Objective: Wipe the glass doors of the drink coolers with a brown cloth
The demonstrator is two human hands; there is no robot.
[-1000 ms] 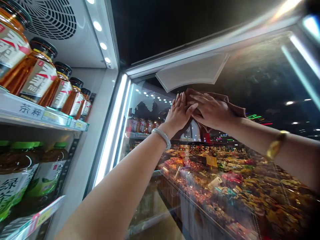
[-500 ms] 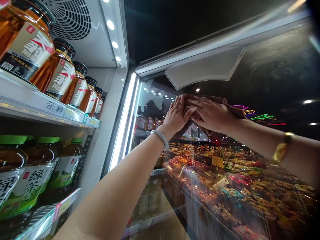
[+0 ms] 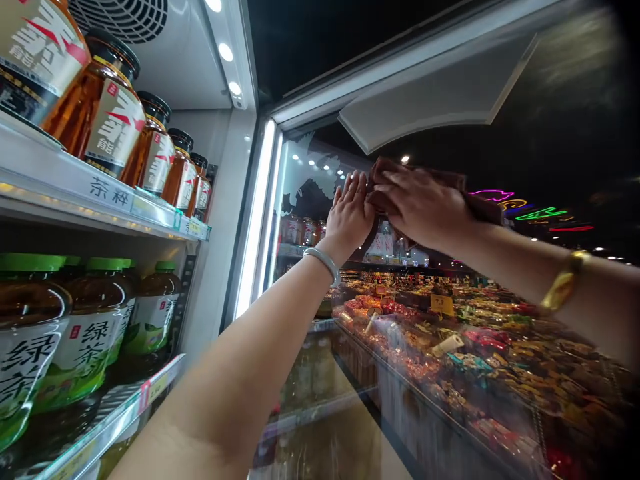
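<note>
My left hand [image 3: 349, 212] lies flat against the glass door [image 3: 340, 393], its fingers stretched upward and close together. A pale bangle [image 3: 324, 265] circles that wrist. Just to its right, my right hand [image 3: 423, 205] presses a dark brown cloth [image 3: 453, 180] against the upper part of the glass. Folds of the cloth stick out above the knuckles and behind the wrist. The right hand is slightly blurred, and its fingertips sink into the cloth. A gold bracelet [image 3: 565, 280] sits on the right forearm.
Amber bottles with black caps [image 3: 117, 110] line the upper cooler shelf [image 3: 65, 160] on the left. Green-capped tea bottles [image 3: 90, 333] stand below. A bright light strip [image 3: 257, 220] runs down the door side. Through the glass, piled packaged goods [image 3: 425, 347] show.
My right hand and the cloth have shifted slightly up and right, away from my left hand, which stays on the glass. The view has tilted, so the shelves appear a little higher.
</note>
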